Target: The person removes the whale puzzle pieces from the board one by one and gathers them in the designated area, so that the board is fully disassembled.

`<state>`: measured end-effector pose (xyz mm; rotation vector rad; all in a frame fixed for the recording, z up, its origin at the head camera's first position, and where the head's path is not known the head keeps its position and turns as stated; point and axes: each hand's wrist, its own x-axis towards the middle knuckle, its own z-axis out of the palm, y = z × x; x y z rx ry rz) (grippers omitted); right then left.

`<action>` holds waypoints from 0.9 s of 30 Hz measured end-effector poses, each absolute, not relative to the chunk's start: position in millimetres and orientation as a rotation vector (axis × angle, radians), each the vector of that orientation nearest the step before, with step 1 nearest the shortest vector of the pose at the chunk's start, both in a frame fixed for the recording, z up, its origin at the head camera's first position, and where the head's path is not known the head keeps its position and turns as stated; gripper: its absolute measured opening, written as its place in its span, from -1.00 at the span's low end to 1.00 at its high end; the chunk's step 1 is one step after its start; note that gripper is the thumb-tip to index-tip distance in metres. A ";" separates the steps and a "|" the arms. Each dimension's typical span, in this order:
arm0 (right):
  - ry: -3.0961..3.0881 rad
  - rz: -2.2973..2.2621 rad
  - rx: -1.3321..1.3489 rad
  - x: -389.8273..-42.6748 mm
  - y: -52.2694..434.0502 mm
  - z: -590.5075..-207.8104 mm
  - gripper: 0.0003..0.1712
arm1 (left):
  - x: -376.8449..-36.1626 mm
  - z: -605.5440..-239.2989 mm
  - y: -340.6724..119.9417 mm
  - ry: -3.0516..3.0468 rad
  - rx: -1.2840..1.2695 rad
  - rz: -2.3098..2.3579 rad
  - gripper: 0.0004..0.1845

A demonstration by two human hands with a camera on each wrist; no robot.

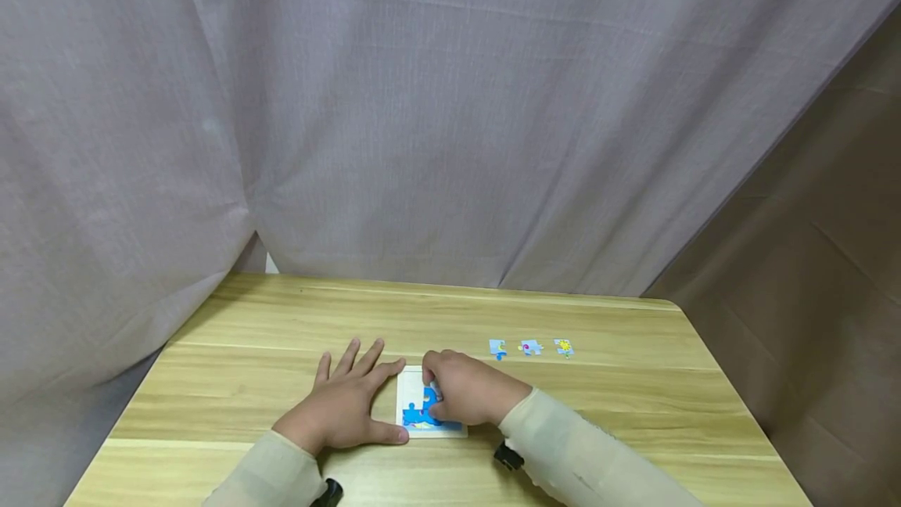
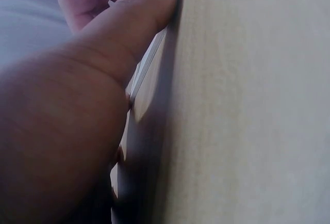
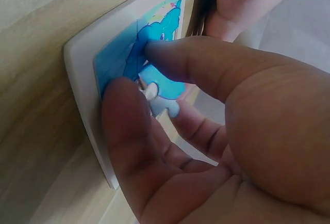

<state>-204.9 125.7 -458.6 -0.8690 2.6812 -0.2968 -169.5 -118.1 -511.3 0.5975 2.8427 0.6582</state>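
A small white puzzle tray lies on the table with joined blue pieces along its near part. My left hand is spread flat at its left side, thumb on the near left corner and index fingertip by the far left corner. Over the tray's right half, my right hand has curled fingers around a blue and pale puzzle piece, which stands tilted. In the right wrist view, the right thumb touches the blue picture and a fingertip meets the tray's edge.
Three loose puzzle pieces sit in a row beyond the right hand: one with a blue tab, one with a pink mark and one with a yellow flower. A grey curtain hangs behind the wooden table.
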 end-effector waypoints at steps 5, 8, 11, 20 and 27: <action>2.669 -0.346 -0.850 -204.5 126.4 -460.4 -0.57 | -169.9 -509.5 -118.2 2.843 0.600 0.657 0.14; 2.652 -0.377 -0.835 -203.1 126.6 -461.1 -0.58 | -170.0 -508.4 -117.8 2.842 0.597 0.656 0.15; 2.655 -0.396 -0.872 -201.6 128.8 -463.9 -0.60 | -170.3 -508.5 -117.3 2.846 0.592 0.651 0.16; 2.679 -0.427 -1.167 -199.0 139.9 -477.9 -0.69 | -170.5 -509.8 -117.4 2.844 0.572 0.665 0.17; 2.645 -0.439 -1.278 -196.1 144.7 -474.0 -0.79 | -170.3 -509.0 -117.1 2.846 0.592 0.660 0.16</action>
